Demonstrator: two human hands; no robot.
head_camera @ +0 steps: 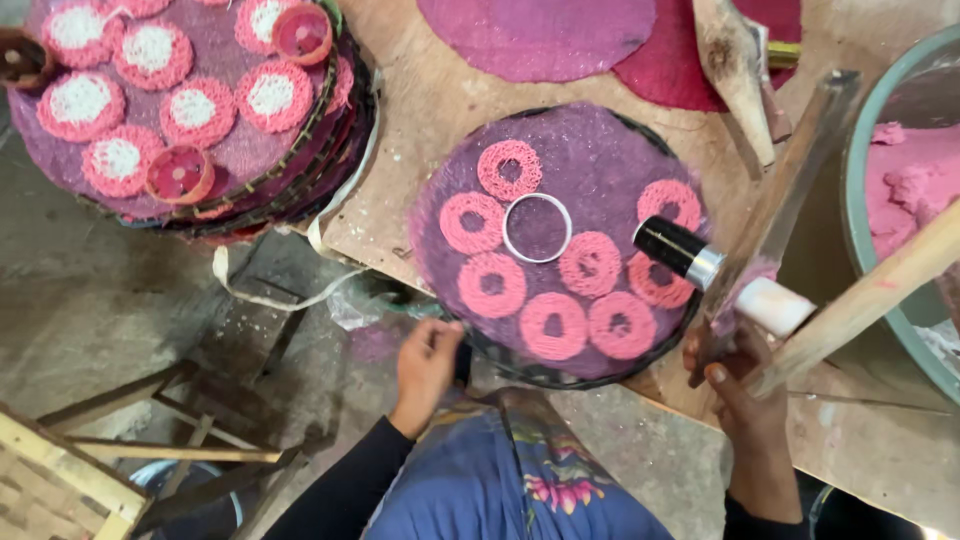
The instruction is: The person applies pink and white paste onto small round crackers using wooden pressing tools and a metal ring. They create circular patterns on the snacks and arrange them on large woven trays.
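Blue patterned cloth [500, 480] over the lap, nearest. Left hand [428, 362]: fingers closed on the near rim of a round purple tray [590, 160] lying on the wooden worktop [420, 90]. Tray carries pink dough rings [492, 284] around one metal ring [537, 228]. Right hand [745, 385]: clamped on a wooden-handled press [700, 262], its nozzle above the tray's right side. Stacked filled trays [200, 110] at upper left.
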